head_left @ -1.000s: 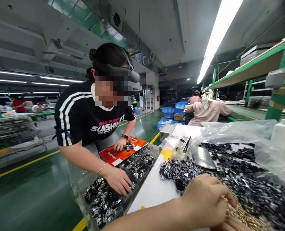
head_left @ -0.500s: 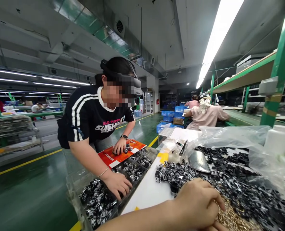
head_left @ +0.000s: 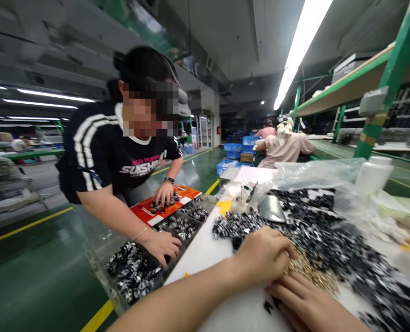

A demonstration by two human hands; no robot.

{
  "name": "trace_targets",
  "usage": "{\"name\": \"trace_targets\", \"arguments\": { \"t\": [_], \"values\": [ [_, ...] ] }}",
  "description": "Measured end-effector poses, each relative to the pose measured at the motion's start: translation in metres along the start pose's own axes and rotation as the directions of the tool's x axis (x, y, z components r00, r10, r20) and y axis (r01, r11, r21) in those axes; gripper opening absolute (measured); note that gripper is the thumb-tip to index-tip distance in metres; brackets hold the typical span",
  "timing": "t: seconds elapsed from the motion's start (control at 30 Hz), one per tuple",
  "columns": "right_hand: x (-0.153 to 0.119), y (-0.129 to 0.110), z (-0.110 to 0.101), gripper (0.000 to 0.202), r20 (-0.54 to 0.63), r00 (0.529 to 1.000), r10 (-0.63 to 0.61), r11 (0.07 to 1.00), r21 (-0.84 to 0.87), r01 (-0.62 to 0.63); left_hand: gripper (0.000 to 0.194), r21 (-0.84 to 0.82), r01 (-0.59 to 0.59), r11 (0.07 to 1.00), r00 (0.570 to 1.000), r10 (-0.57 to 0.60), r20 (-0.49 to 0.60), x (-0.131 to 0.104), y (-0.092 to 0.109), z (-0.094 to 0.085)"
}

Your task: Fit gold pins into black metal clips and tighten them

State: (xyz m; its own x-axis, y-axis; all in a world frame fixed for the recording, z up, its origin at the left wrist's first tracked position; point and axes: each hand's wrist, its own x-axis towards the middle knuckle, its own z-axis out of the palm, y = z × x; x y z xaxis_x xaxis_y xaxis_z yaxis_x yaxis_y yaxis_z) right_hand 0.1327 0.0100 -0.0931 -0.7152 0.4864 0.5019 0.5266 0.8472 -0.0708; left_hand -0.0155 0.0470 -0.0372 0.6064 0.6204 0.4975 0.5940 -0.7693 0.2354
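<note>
My left hand [head_left: 263,256] is bent over the near edge of a pile of small gold-coloured metal pieces [head_left: 313,272]. Its fingers are curled in, and what they pinch is hidden behind the hand. Coming in from the lower right, my right hand [head_left: 305,297] meets the left, its fingers pressed together and pointing left. Whatever is in those fingertips is too small to name. A few small black pieces [head_left: 268,306] lie on the white tabletop [head_left: 239,309] just under the right fingertips. Beyond both hands spreads a heap of shiny small black pieces [head_left: 315,230].
A co-worker [head_left: 121,143] leans over a divided bin [head_left: 177,272] of black pieces on the left, one hand on a red sheet [head_left: 149,207]. Behind the heap are a phone-like slab [head_left: 271,208], clear plastic bags [head_left: 329,173] and a white bottle [head_left: 374,175].
The view has swung to the right and tilted down a little. My right hand, mostly hidden before, now shows beside the left. Both hands stay by the gold-coloured pieces.
</note>
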Motion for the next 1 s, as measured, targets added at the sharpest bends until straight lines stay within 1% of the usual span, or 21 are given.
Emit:
{"name": "trace_targets", "arguments": {
  "t": [0.03, 0.13, 0.17, 0.23, 0.27, 0.37, 0.5, 0.57, 0.63, 0.67, 0.73, 0.8, 0.83, 0.87, 0.93, 1.0],
  "values": [
    [0.002, -0.003, -0.014, 0.028, 0.082, 0.994, 0.076, 0.997, 0.027, -0.078, 0.019, -0.031, 0.003, 1.0, 1.0, -0.003, 0.007, 0.002, 0.001, -0.001],
    [0.005, -0.004, -0.05, 0.033, 0.174, 0.966, 0.193, 0.975, 0.074, -0.208, 0.021, -0.134, 0.034, 0.99, 0.999, -0.031, 0.021, 0.007, 0.002, 0.0],
    [0.005, -0.001, -0.058, 0.031, 0.179, 0.956, 0.235, 0.964, 0.084, -0.253, 0.022, -0.167, 0.047, 0.985, 0.999, -0.043, 0.027, 0.009, 0.001, 0.0],
    [0.004, 0.007, -0.068, 0.025, 0.172, 0.936, 0.307, 0.94, 0.097, -0.326, 0.022, -0.219, 0.073, 0.973, 0.997, -0.065, 0.041, 0.011, -0.002, 0.002],
    [0.003, 0.01, -0.07, 0.024, 0.167, 0.929, 0.33, 0.932, 0.095, -0.349, 0.022, -0.223, 0.08, 0.972, 0.996, -0.072, 0.044, 0.012, -0.004, 0.003],
    [0.001, 0.017, -0.07, 0.024, 0.169, 0.914, 0.369, 0.914, 0.111, -0.39, 0.022, -0.109, 0.038, 0.993, 0.998, -0.033, 0.049, 0.014, -0.009, 0.003],
    [0.0, 0.018, -0.068, 0.024, 0.162, 0.911, 0.378, 0.907, 0.131, -0.4, 0.023, -0.033, -0.007, 0.999, 0.997, 0.01, 0.078, 0.015, -0.014, 0.002],
    [-0.001, 0.02, -0.07, 0.024, 0.144, 0.911, 0.387, 0.914, 0.071, -0.399, 0.022, -0.016, -0.036, 0.999, 0.994, 0.038, 0.106, 0.015, -0.014, 0.002],
    [-0.003, 0.025, -0.073, 0.024, 0.115, 0.903, 0.415, 0.91, -0.033, -0.414, 0.023, -0.02, -0.072, 0.997, 0.985, 0.075, 0.158, 0.015, -0.012, -0.001],
    [-0.004, 0.029, -0.076, 0.023, 0.094, 0.891, 0.445, 0.895, -0.087, -0.438, 0.022, -0.022, -0.088, 0.996, 0.976, 0.09, 0.196, 0.014, -0.01, -0.003],
    [-0.008, 0.038, -0.08, 0.021, 0.057, 0.843, 0.535, 0.836, -0.175, -0.52, 0.019, 0.008, -0.091, 0.996, 0.957, 0.086, 0.276, 0.012, -0.003, -0.011],
    [-0.012, 0.048, -0.082, 0.02, 0.035, 0.786, 0.617, 0.772, -0.224, -0.595, 0.013, 0.08, -0.047, 0.996, 0.942, 0.017, 0.335, 0.007, 0.005, -0.022],
    [-0.014, 0.052, -0.082, 0.02, 0.032, 0.768, 0.64, 0.751, -0.24, -0.616, 0.011, 0.101, -0.014, 0.995, 0.929, -0.024, 0.368, 0.003, 0.01, -0.027],
    [-0.015, 0.055, -0.081, 0.02, 0.035, 0.761, 0.648, 0.743, -0.252, -0.621, 0.01, 0.1, 0.017, 0.995, 0.917, -0.055, 0.395, 0.0, 0.014, -0.032],
    [-0.015, 0.057, -0.076, 0.021, 0.047, 0.772, 0.634, 0.752, -0.269, -0.601, 0.015, 0.079, 0.045, 0.996, 0.886, -0.076, 0.458, -0.007, 0.022, -0.038],
    [-0.015, 0.056, -0.071, 0.022, 0.062, 0.785, 0.616, 0.766, -0.281, -0.578, 0.014, 0.072, 0.048, 0.996, 0.854, -0.078, 0.515, -0.012, 0.029, -0.038]
  ]
}}
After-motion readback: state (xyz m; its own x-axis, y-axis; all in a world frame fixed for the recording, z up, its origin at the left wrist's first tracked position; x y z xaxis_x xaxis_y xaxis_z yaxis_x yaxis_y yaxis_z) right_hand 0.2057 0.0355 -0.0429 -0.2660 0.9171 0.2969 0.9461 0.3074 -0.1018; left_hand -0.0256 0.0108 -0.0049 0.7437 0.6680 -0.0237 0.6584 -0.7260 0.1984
